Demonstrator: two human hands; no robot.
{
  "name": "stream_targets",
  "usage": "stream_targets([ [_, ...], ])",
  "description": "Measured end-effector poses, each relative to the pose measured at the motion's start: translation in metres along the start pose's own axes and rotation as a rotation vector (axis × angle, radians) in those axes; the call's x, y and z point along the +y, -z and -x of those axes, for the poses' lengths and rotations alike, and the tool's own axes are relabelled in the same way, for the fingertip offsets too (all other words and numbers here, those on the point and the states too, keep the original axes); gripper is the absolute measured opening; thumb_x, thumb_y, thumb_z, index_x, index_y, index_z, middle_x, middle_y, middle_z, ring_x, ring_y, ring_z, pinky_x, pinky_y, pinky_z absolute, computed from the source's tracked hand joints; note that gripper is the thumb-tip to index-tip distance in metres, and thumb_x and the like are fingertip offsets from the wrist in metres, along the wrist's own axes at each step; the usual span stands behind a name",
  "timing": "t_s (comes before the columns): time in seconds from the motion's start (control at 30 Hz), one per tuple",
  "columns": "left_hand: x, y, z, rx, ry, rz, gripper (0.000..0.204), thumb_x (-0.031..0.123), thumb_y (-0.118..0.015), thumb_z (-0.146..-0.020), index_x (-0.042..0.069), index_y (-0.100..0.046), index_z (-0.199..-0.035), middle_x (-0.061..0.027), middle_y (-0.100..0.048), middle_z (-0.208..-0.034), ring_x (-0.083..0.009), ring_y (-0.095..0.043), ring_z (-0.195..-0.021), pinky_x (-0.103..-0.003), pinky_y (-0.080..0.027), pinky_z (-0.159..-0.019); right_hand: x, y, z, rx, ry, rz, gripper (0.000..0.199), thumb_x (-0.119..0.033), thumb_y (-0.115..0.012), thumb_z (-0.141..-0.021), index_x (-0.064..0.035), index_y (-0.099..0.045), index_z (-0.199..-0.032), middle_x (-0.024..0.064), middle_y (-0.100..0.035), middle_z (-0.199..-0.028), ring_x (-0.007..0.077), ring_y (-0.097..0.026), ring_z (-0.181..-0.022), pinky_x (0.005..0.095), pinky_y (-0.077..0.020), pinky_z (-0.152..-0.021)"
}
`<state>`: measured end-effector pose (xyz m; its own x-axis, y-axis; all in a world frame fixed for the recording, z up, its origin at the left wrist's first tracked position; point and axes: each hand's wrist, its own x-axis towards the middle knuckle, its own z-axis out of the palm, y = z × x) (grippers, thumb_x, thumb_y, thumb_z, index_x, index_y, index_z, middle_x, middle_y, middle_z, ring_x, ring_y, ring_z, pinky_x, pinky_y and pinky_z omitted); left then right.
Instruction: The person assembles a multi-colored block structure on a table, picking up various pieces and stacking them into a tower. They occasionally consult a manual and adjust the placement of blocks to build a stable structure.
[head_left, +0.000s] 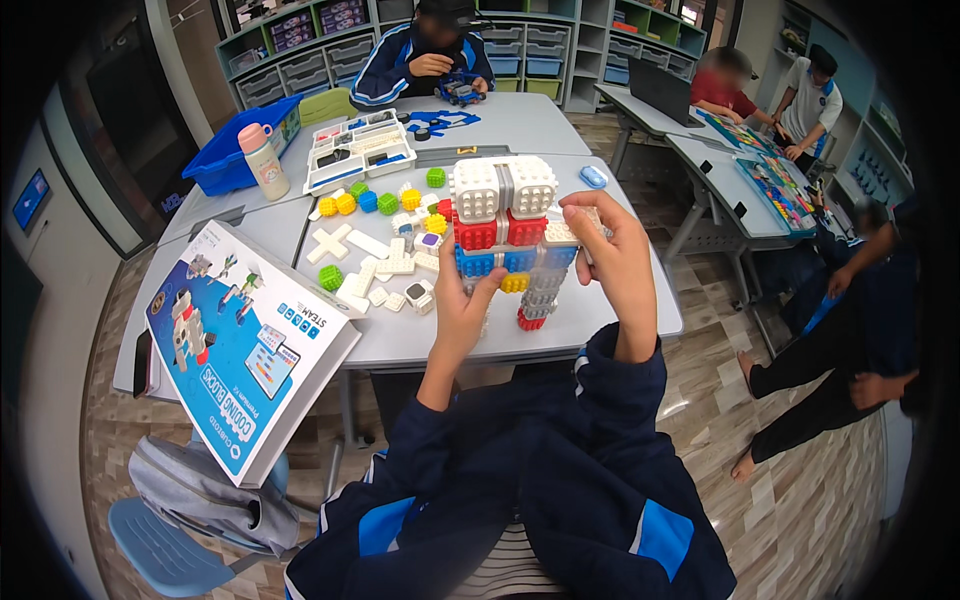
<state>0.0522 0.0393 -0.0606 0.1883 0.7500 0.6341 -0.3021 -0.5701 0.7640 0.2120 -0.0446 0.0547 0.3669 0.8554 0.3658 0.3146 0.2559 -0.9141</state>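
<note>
A block figure (525,229) stands upright near the table's front edge. It has white studded blocks on top, red ones beneath, then blue and yellow, with grey legs ending in red. My left hand (462,318) is closed round its left side at the blue blocks, thumb in front. At the figure's right side, my right hand (622,262) pinches a white studded block piece (562,233) that meets the body at about the red and blue level. Whether that piece is fastened there cannot be made out. Part of the figure's left side is hidden behind my left hand.
Loose white connector pieces (398,262) and coloured cubes (388,204) lie left of the figure. Beyond are a parts tray (358,178), a bottle (264,165) and a blue bin (215,178). A large box (250,350) overhangs the left edge. Opposite, a person (405,65) handles a blue model.
</note>
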Motion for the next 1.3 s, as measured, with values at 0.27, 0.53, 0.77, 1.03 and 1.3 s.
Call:
stream_targets([
  [0.27, 0.0, -0.001, 0.0, 0.015, 0.032, 0.007, 0.066, 0.015, -0.068, -0.094, -0.002, -0.032, -0.146, -0.0129, -0.062, -0.118, -0.0166, -0.062, -0.101, -0.03, -0.05, -0.087, -0.019, 0.004, -0.006, -0.072, -0.059, 0.251, 0.027, -0.024, -0.057, -0.099, -0.0008, -0.069, -0.102, 0.0041, -0.059, -0.066, 0.009, -0.056, -0.043, 0.0215, -0.0356, -0.04],
  [0.53, 0.003, -0.003, -0.002, 0.038, 0.048, -0.006, 0.061, 0.016, -0.067, -0.094, -0.004, -0.035, -0.143, -0.0127, -0.063, -0.116, -0.0155, -0.062, -0.098, -0.028, -0.051, -0.085, -0.018, 0.011, -0.02, -0.201, 0.071, 0.66, 0.03, -0.027, -0.052, -0.099, -0.0025, -0.07, -0.1, 0.015, -0.061, -0.066, 0.024, -0.059, -0.044, 0.033, -0.0472, -0.05],
  [0.77, 0.001, -0.005, -0.004, 0.07, -0.004, 0.001, 0.057, 0.016, -0.067, -0.094, -0.004, -0.038, -0.139, -0.0122, -0.063, -0.114, -0.0154, -0.061, -0.098, -0.029, -0.05, -0.085, -0.006, 0.003, -0.017, -0.056, 0.328, 0.963, 0.027, -0.024, -0.055, -0.097, -0.0058, -0.073, -0.089, 0.0198, -0.067, -0.076, 0.0376, -0.067, -0.073, 0.0446, -0.0535, -0.064],
  [1.03, 0.009, -0.002, 0.0, 0.086, -0.037, -0.02, 0.055, 0.014, -0.066, -0.095, -0.003, -0.038, -0.139, -0.0122, -0.061, -0.117, -0.0158, -0.061, -0.103, -0.029, -0.049, -0.088, -0.018, 0.04, -0.035, -0.584, -0.016, 0.383, 0.04, -0.039, -0.053, -0.101, -0.0139, -0.06, -0.132, 0.0134, -0.067, -0.069, 0.0224, -0.069, -0.057, 0.0308, -0.0528, -0.051],
  [1.3, 0.003, 0.001, 0.003, 0.059, 0.025, 0.029, 0.057, 0.009, -0.066, -0.094, -0.003, -0.036, -0.141, -0.0122, -0.061, -0.119, -0.0154, -0.061, -0.103, -0.029, -0.05, -0.088, 0.115, 0.055, -0.09, -0.107, -0.037, 0.681, 0.049, -0.04, -0.062, -0.094, 0.0029, -0.065, -0.117, 0.0227, -0.071, -0.089, 0.0306, -0.072, -0.075, 0.035, -0.0559, -0.072],
])
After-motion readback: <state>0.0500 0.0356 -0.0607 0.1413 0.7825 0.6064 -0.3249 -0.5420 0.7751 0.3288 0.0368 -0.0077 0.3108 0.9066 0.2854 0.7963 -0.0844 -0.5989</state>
